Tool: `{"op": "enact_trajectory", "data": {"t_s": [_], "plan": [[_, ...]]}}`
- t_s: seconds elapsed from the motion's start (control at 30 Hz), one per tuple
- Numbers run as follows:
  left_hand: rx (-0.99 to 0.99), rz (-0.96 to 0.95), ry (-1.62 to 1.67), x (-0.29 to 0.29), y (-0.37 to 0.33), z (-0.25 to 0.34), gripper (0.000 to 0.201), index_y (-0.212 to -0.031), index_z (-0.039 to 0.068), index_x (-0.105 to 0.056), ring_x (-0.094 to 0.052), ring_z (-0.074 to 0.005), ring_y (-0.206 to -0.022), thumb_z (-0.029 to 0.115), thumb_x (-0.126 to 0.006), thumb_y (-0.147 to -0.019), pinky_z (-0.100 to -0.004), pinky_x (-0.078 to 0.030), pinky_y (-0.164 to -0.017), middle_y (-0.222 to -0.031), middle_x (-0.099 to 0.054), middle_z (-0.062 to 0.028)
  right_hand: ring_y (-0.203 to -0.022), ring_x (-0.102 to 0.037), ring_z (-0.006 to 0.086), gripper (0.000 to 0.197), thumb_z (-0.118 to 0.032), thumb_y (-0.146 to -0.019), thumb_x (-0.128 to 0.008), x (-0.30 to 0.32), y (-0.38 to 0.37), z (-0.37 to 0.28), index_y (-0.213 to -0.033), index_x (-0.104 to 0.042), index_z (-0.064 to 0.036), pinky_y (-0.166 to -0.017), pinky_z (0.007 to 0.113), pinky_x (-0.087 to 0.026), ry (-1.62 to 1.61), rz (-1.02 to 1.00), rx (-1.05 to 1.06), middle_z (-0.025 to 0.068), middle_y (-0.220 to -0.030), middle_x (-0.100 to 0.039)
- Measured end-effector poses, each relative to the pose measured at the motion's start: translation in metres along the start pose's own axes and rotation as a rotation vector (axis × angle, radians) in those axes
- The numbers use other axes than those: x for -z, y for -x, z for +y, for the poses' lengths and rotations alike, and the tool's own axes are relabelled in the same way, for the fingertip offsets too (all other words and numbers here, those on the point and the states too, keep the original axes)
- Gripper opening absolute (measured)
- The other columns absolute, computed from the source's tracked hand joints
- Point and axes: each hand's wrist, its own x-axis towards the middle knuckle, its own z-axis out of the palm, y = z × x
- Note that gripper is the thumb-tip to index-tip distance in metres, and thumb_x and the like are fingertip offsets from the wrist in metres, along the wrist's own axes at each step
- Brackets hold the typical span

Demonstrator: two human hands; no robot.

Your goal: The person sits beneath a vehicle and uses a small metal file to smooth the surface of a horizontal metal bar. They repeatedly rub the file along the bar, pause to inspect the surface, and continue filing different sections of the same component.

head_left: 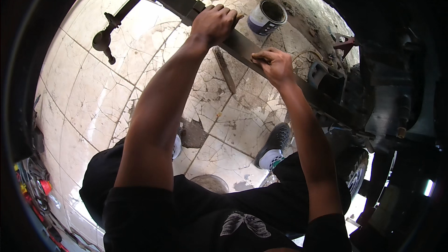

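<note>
Fingers of the left hand [213, 25] grip the dark beam [243, 48] above the tiled floor [84, 93], those of the right hand [279, 67] pinch together against it, contents unclear, and it looks stiff, heavy, best held across both edges.

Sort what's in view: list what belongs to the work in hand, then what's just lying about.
In hand:
- bar, under both hands
- left hand, curled over it
- right hand, fingers bent against it

Apparently just about:
- open tin, untouched
- thin strip, untouched
- red stand, off right
</note>
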Motion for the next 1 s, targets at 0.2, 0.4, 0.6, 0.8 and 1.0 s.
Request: {"op": "enact_trajectory", "data": {"t_s": [0.2,0.4,0.6,0.8,1.0], "plan": [[-0.016,0.020,0.011,0.000,-0.004,-0.001,0.029,-0.100,0.008,-0.071,-0.073,-0.0286,-0.098,0.034,-0.061,-0.109,-0.0418,-0.059,-0.087,-0.095,-0.078,-0.0103,-0.086,-0.079,0.0283,0.020,-0.007,-0.082,-0.086,-0.032,-0.045,-0.027,-0.100,-0.087,-0.0140,-0.080,0.039,-0.064,0.091,0.067,0.129,0.0135,-0.096,-0.080],[0.040,0.022,0.051,-0.001,-0.001,0.001,0.032,-0.095,0.009,-0.072,-0.073,-0.0288,-0.095,0.035,-0.060,-0.109,-0.0418,-0.058,-0.085,-0.092,-0.078,-0.0103,-0.087,-0.080,0.0226,0.020,-0.004,-0.086,-0.087,0.015,0.017,0.018,-0.105,-0.086,-0.0086,-0.080,0.034,-0.065,0.075,-0.062,-0.011,0.0131,-0.099,-0.080],[0.033,0.041,0.047,-0.002,0.000,0.005,0.032,-0.095,0.009,-0.072,-0.073,-0.0295,-0.095,0.035,-0.061,-0.109,-0.0416,-0.058,-0.085,-0.091,-0.078,-0.0102,-0.085,-0.079,0.0268,0.015,-0.008,-0.086,-0.087,0.012,0.004,0.008,-0.100,-0.086,-0.0094,-0.078,0.037,-0.064,0.074,-0.040,-0.002,0.0148,-0.092,-0.078],[-0.009,0.017,0.056,0.006,-0.001,-0.014,0.027,-0.101,0.009,-0.072,-0.073,-0.0289,-0.101,0.034,-0.063,-0.107,-0.0423,-0.058,-0.088,-0.094,-0.079,-0.0093,-0.088,-0.078,0.0282,0.011,-0.013,-0.088,-0.085,-0.027,-0.049,-0.034,-0.099,-0.087,-0.0145,-0.083,0.039,-0.063,0.136,0.016,0.108,0.0145,-0.094,-0.079],[-0.095,0.075,-0.116,0.045,-0.007,-0.048,0.028,-0.097,0.010,-0.072,-0.071,-0.0283,-0.101,0.034,-0.062,-0.108,-0.0425,-0.056,-0.093,-0.096,-0.078,-0.0070,-0.089,-0.079,0.0268,0.014,-0.010,-0.087,-0.085,-0.005,-0.008,-0.002,-0.101,-0.087,-0.0134,-0.084,0.038,-0.064,0.098,-0.054,0.004,0.0133,-0.094,-0.079]]}}
